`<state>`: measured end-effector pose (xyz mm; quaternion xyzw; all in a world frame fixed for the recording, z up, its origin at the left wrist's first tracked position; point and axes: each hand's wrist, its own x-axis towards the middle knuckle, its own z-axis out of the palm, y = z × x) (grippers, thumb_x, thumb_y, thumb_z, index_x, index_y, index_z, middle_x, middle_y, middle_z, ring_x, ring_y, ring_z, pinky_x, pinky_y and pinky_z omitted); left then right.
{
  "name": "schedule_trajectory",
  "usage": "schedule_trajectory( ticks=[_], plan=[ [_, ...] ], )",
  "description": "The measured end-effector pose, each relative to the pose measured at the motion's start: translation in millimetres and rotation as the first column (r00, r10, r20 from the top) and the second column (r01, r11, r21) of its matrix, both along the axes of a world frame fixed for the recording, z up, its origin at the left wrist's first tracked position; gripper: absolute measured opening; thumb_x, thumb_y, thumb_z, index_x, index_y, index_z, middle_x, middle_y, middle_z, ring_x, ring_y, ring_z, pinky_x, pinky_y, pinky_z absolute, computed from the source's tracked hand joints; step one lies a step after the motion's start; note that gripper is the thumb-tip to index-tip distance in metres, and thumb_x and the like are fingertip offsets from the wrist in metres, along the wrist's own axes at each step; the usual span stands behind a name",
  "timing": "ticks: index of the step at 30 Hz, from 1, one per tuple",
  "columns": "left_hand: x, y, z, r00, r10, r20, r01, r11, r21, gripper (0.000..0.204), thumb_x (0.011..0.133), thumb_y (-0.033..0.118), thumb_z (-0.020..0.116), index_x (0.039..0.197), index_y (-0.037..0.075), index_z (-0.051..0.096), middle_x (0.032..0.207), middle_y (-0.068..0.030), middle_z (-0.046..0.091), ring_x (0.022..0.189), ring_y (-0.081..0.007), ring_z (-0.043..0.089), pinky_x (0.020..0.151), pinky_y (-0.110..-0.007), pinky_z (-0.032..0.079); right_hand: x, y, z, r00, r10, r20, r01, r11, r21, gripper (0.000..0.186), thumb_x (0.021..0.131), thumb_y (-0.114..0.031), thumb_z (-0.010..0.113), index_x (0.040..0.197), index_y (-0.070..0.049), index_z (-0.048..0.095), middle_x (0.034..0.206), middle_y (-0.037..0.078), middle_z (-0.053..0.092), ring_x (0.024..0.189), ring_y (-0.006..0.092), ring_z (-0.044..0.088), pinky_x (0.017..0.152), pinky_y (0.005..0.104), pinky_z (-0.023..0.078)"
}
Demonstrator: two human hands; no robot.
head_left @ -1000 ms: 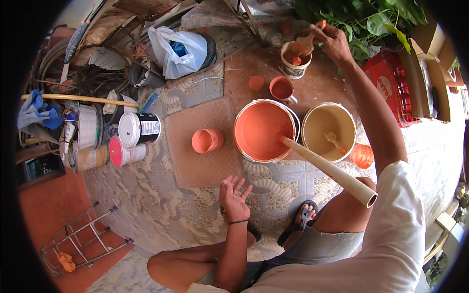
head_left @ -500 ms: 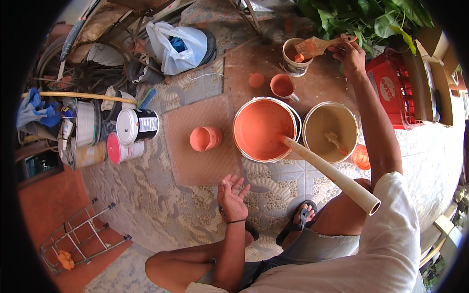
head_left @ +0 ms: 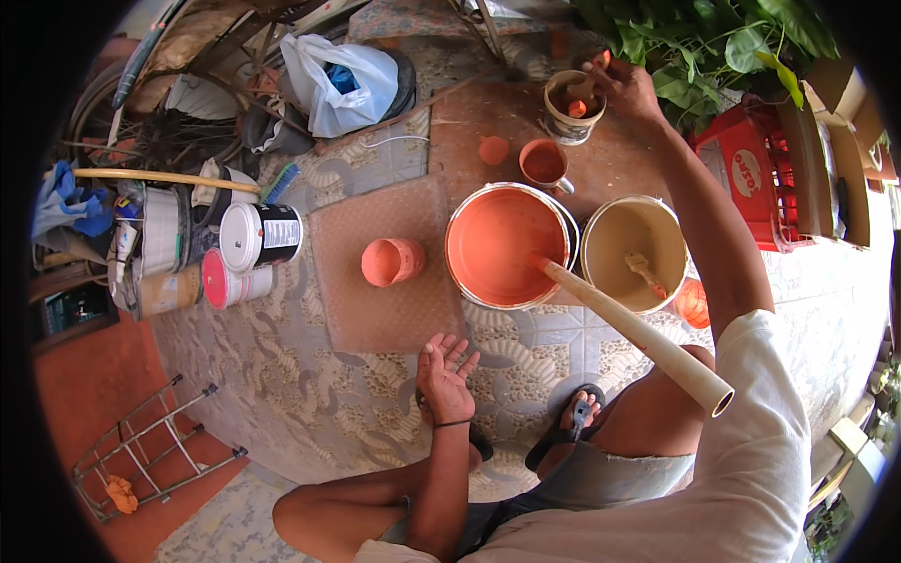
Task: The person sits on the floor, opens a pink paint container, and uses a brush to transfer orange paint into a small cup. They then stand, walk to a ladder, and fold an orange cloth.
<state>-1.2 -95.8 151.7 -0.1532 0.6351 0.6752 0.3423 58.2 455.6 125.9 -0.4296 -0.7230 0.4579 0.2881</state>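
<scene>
Up at the far right, my right hand (head_left: 627, 86) has its fingers closed round the handle of a paintbrush (head_left: 583, 92), which dips into a small paint-stained bucket (head_left: 567, 128). Its bristles are mostly hidden inside. My left hand (head_left: 448, 383) hangs palm up with loosely spread fingers, holding nothing. In front of it stands a bucket of orange paint (head_left: 507, 298) with a long pale pipe (head_left: 648, 336) leaning out of it. Beside that is a bucket (head_left: 601, 220) with a second brush (head_left: 643, 272) inside. An orange-stained mug (head_left: 544, 165) sits behind them.
An orange cup (head_left: 394, 262) rests on a brown board (head_left: 375, 319). Lidded paint tubs (head_left: 263, 237) stand at left, near a broom handle (head_left: 150, 178). A red crate (head_left: 746, 178) and leafy plants (head_left: 713, 47) border the right side. A metal frame (head_left: 160, 450) lies lower left.
My right hand has moved left toward the small bucket, and the paintbrush has swung from lying level above the rim to pointing down into it. My left hand stays nearly still.
</scene>
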Motion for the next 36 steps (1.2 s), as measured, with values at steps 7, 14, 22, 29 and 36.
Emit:
schedule_trajectory(
  ticks=[7, 14, 22, 29, 36],
  plan=[
    [3, -6, -4, 0.999, 0.047, 0.006, -0.047, 0.999, 0.001, 0.062, 0.106, 0.049, 0.06, 0.142, 0.0, 0.049, 0.132, -0.0152, 0.057, 0.117, -0.0308, 0.061, 0.095, -0.052, 0.056, 1, -45, 36, 0.979, -0.197, 0.057, 0.159, 0.904, 0.396, 0.075, 0.094, -0.072, 0.061, 0.126, -0.005, 0.069, 0.113, 0.02, 0.07, 0.106, 0.0317, 0.07, 0.095, 0.0434, 0.053],
    [-1, -1, -8, 1.0, 0.019, 0.017, -0.019, 1.0, 0.014, 0.061, 0.105, 0.049, 0.06, 0.141, 0.0, 0.05, 0.131, -0.015, 0.057, 0.117, -0.031, 0.061, 0.095, -0.052, 0.056, 8, -47, 17, 0.84, 0.279, 0.466, -0.432, 0.863, 0.263, 0.058, 0.092, -0.054, 0.074, 0.132, -0.013, 0.07, 0.112, 0.015, 0.075, 0.104, 0.0334, 0.073, 0.091, 0.0446, 0.056],
    [-3, -5, -11, 0.999, 0.028, 0.02, -0.028, 1.0, 0.001, 0.062, 0.105, 0.049, 0.061, 0.142, 0.0, 0.05, 0.131, -0.0153, 0.057, 0.116, -0.0307, 0.061, 0.095, -0.051, 0.056, 15, -28, 17, 0.987, 0.04, -0.153, -0.029, 0.997, 0.072, 0.037, 0.102, -0.038, 0.072, 0.112, -0.003, 0.077, 0.084, 0.001, 0.073, 0.073, 0.008, 0.061, 0.071, 0.0255, 0.051],
    [-4, -5, -14, 1.0, 0.02, 0.013, -0.02, 1.0, -0.012, 0.063, 0.105, 0.049, 0.06, 0.142, 0.0, 0.049, 0.131, -0.0154, 0.058, 0.117, -0.0306, 0.061, 0.095, -0.051, 0.057, 39, -15, 26, 0.902, -0.291, -0.32, 0.22, 0.945, -0.242, 0.033, 0.101, -0.037, 0.072, 0.097, -0.004, 0.075, 0.076, 0.001, 0.067, 0.062, 0.0056, 0.054, 0.056, 0.0223, 0.042],
    [-4, -1, -12, 1.0, 0.003, 0.002, -0.003, 1.0, -0.016, 0.062, 0.106, 0.049, 0.059, 0.141, 0.0, 0.05, 0.13, -0.015, 0.058, 0.116, -0.03, 0.062, 0.094, -0.051, 0.058, 61, 0, 0, 0.795, -0.37, -0.48, 0.126, 0.876, -0.466, 0.033, 0.1, -0.034, 0.074, 0.099, -0.002, 0.068, 0.079, 0.006, 0.068, 0.062, 0.0111, 0.056, 0.055, 0.0263, 0.042]
  ],
)
